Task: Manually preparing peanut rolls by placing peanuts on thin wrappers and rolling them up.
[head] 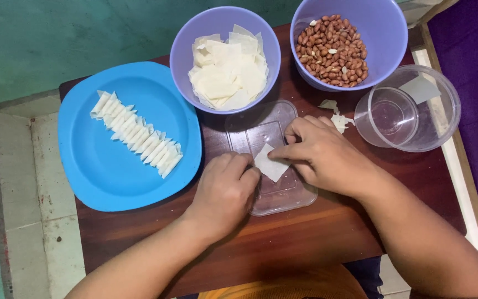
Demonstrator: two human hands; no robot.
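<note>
wrapper square (pixel 270 164) flat on clear lid (pixel 283 196), pinched at opposite edges by left hand (pixel 225 191) and right hand (pixel 319 152) fingers; best folded snug, corners aligned.

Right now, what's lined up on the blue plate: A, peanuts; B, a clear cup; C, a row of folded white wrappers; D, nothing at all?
C: a row of folded white wrappers lies across the blue plate; the peanuts are in a purple bowl, and the clear cup stands off to the right.
</note>
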